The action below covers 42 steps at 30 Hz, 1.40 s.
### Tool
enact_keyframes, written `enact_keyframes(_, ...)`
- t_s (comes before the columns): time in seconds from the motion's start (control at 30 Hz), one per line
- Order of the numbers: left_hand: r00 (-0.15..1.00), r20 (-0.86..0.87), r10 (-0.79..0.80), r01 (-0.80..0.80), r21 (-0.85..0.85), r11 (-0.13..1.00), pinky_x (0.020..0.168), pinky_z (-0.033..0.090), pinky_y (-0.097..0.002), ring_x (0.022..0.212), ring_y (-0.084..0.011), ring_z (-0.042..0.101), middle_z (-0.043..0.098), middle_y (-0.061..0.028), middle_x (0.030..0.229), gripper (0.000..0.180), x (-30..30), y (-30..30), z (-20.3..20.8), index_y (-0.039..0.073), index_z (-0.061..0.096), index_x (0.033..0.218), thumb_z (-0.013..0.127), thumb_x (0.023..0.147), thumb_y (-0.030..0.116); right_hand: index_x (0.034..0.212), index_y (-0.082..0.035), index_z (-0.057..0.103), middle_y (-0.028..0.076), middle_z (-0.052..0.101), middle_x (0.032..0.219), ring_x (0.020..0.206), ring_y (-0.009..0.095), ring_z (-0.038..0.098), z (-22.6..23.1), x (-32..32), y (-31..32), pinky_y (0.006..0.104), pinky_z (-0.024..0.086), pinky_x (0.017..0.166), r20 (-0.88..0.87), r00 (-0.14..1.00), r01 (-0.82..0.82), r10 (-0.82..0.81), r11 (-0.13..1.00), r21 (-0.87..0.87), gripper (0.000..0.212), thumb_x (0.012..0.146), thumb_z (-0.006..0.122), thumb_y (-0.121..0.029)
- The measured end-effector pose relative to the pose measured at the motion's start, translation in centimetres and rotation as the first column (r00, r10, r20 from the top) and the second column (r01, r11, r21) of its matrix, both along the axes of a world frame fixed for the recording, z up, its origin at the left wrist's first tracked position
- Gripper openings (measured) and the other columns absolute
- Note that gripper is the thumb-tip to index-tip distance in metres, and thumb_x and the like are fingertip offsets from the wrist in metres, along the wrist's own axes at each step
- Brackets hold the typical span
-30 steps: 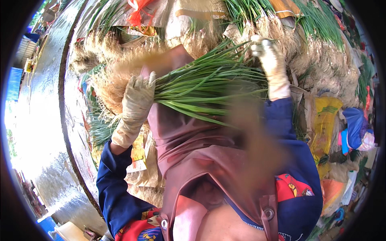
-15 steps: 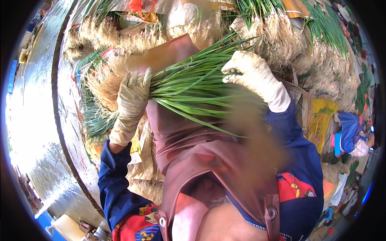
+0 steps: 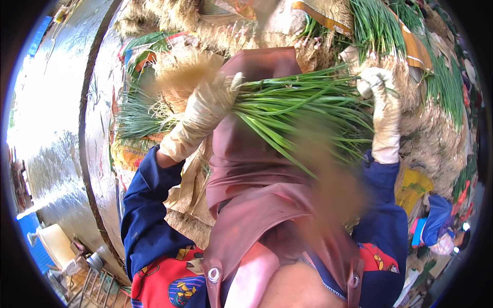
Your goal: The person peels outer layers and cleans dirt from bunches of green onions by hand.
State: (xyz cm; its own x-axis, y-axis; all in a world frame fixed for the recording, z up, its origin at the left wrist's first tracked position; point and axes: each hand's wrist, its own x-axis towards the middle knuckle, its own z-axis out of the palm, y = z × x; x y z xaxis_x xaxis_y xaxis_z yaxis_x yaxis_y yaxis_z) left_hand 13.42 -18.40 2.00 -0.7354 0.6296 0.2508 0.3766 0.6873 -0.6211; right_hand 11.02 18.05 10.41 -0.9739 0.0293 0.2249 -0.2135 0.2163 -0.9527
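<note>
A bunch of green onions (image 3: 303, 105) lies sideways across my lap over a maroon apron (image 3: 246, 169). My left hand (image 3: 210, 105), in a dirty cream glove, is closed round the bunch at its root end. Pale stringy roots (image 3: 179, 66) show beyond that hand, partly smeared by a blurred patch. At the leaf tips on the right is my right hand (image 3: 381, 84), gloved alike, its fingers curled closed. A bit of green shows by those fingers; what they hold, if anything, I cannot make out. Another brown blur hides some of the lower leaves.
More rooted onion bunches (image 3: 380, 31) are heaped at the far side and right. Another green bunch (image 3: 138, 115) lies beyond my left wrist. A yellow sack (image 3: 413, 190) and a person in blue (image 3: 436, 218) are at right. Wet, shiny floor (image 3: 56, 138) runs along the left.
My right hand has moved right, from above the leaves to their tips, and turned more upright. The view has shifted; the left hand still grips the bunch.
</note>
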Motion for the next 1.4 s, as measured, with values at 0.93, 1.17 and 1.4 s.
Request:
enact_keyframes(0.93,0.999,0.046,-0.002,-0.007,0.208,0.978,0.093,0.042,-0.0372,0.103,-0.0251,0.049,0.053,-0.0115,0.096,0.045,1.0,-0.9,1.2,0.003,0.043,0.126,0.048,0.082,0.007,0.089,-0.006,0.054,0.006,0.064,0.086,0.054,0.006,0.053,0.4,-2.3,-14.1,0.0181,0.042,0.047,0.228,0.485,-0.677,0.844,0.528,-0.513,0.01,0.088,0.055,-0.016)
enact_keyframes(1.17,0.984,0.157,-0.084,0.04,0.267,0.963,0.097,0.039,-0.0385,0.106,-0.0248,0.048,0.054,-0.0109,0.1,0.048,-0.1,1.2,1.9,0.001,0.042,0.128,0.048,0.08,0.006,0.099,-0.012,0.055,0.0,0.059,0.08,0.054,0.001,0.043,3.9,-3.5,3.2,0.0136,0.034,0.046,0.035,0.912,-0.402,0.408,0.909,-0.113,0.013,0.087,0.05,-0.015)
enact_keyframes(1.4,0.983,0.174,-0.051,0.006,0.251,0.968,0.097,0.039,-0.0383,0.106,-0.0243,0.049,0.053,-0.0104,0.104,0.05,0.4,0.4,2.0,0.001,0.039,0.13,0.046,0.081,0.006,0.122,-0.014,0.051,0.01,0.058,0.1,0.087,0.026,0.059,1.8,-1.3,-0.7,0.0368,0.049,0.076,-0.096,0.917,-0.121,0.388,0.496,0.86,0.065,0.075,0.058,-0.058)
